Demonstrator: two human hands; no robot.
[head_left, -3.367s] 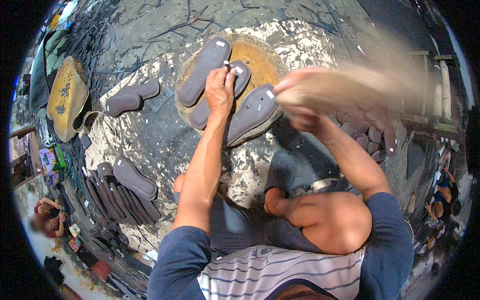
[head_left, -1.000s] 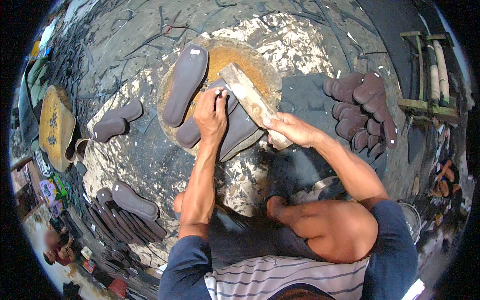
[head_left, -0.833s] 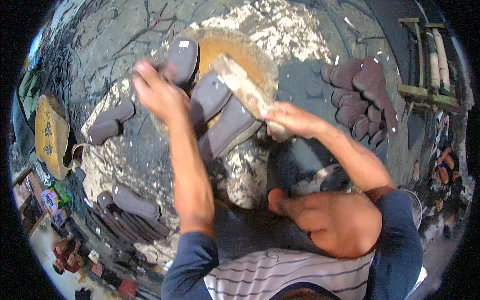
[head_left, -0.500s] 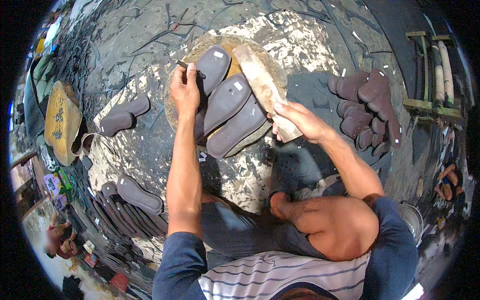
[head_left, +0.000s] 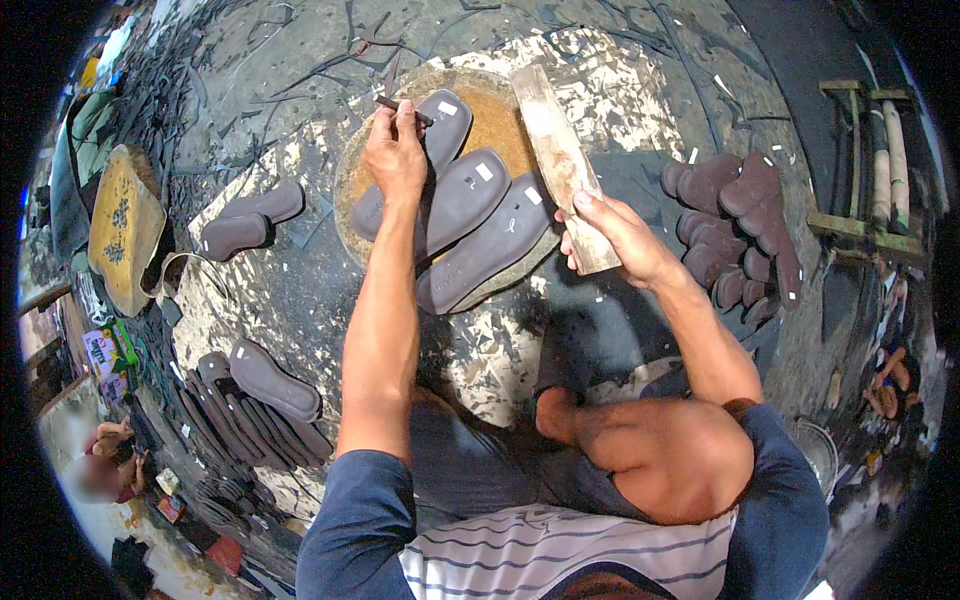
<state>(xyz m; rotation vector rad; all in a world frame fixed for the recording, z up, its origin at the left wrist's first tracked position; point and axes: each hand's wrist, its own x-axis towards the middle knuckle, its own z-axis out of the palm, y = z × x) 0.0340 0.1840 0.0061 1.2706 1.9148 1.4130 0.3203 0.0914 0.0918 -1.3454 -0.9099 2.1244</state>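
Note:
Several dark brown shoe soles lie across a round wooden block (head_left: 505,118). Among them are a far sole (head_left: 440,140), a middle sole (head_left: 462,205) and a near sole (head_left: 480,252), each with a pale mark or label. Above the far sole's left edge, my left hand (head_left: 396,158) is closed around a short dark rod (head_left: 387,101); its working end cannot be made out. My left forearm partly covers another sole (head_left: 368,213). My right hand (head_left: 625,240) grips the lower end of a worn wooden plank (head_left: 553,145), raised at the block's right side.
Brown soles lie piled on the right (head_left: 735,205), with a pair (head_left: 235,235) at left and a row (head_left: 255,420) at lower left. A second wood block (head_left: 125,230) stands far left. Dark scraps (head_left: 365,45) litter the floor. A wooden frame (head_left: 865,225) is at right.
My left hand has shifted slightly right and away from me with the rod. The plank in my right hand has swung right and away from the soles.

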